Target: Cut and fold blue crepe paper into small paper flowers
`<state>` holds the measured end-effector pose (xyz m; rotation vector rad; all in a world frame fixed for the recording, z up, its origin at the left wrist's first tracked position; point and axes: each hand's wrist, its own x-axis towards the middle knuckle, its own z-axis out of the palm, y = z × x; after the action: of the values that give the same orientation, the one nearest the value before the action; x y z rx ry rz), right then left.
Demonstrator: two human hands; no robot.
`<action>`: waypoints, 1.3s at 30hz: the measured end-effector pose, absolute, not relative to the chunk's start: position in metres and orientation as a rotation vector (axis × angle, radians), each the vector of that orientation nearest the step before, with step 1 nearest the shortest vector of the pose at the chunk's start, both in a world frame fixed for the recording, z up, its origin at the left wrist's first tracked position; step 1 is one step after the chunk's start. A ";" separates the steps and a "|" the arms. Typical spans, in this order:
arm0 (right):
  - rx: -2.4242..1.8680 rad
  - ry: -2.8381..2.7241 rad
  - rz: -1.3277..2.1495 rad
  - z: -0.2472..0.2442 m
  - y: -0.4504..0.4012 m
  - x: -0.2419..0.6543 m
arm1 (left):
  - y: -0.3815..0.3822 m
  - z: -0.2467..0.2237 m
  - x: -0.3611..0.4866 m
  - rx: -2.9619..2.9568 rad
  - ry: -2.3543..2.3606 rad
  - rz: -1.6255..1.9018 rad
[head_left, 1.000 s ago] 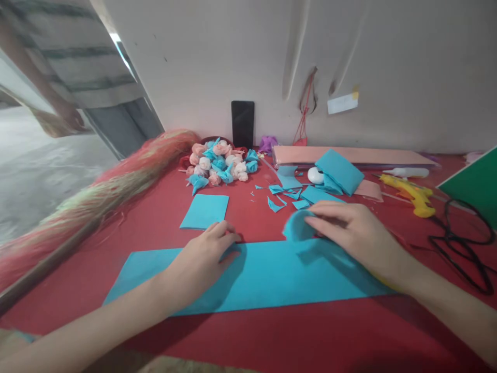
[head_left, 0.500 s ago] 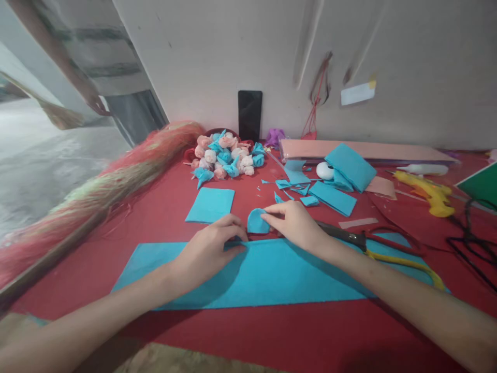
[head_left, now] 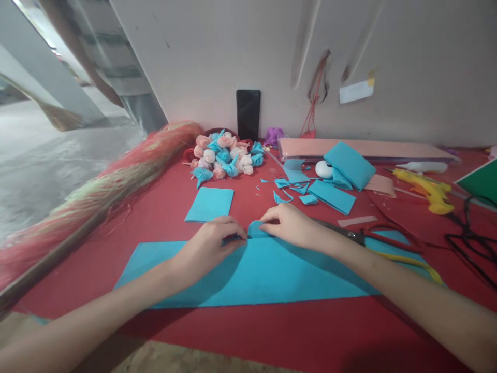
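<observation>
A small blue crepe paper piece with a rounded top (head_left: pixel 256 229) stands at the far edge of a long blue crepe paper strip (head_left: pixel 256 274). My right hand (head_left: pixel 289 225) pinches this piece at its right side between thumb and fingers. Close to its left side is my left hand (head_left: pixel 217 238), thumb and fingertips brought together; whatever lies between them is hidden, though a bit of blue shows inside the curl of the fingers. Scissors (head_left: pixel 388 241) with red and yellow handles lie on the strip's right part, their blades partly behind my right forearm.
Behind my left hand lies a blue paper square (head_left: pixel 209 204). Paper roses (head_left: pixel 223 155) are heaped near a leaning phone (head_left: pixel 248 114). Blue scraps (head_left: pixel 297 186), folded blue paper (head_left: pixel 349 166) and a yellow glue gun (head_left: pixel 427 189) with a black cord lie right. A broom (head_left: pixel 116 191) borders the left.
My right hand has lowered the rounded paper piece toward the strip's far edge, so less of it shows. My left thumb and fingertips have closed together beside it.
</observation>
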<state>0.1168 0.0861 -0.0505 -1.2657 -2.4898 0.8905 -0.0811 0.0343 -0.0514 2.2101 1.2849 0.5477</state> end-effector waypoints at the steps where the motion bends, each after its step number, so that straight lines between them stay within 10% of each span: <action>1: -1.268 -2.489 0.872 -0.050 0.087 0.116 | 0.034 -0.051 -0.081 2.213 1.285 0.544; 39: -1.377 -2.416 0.748 -0.053 0.076 0.113 | 0.039 -0.046 -0.089 2.265 1.370 0.454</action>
<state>0.1126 0.0760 -0.0526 -1.3765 -2.4165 0.7480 -0.0895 0.0390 -0.0458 2.2653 1.3703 0.4544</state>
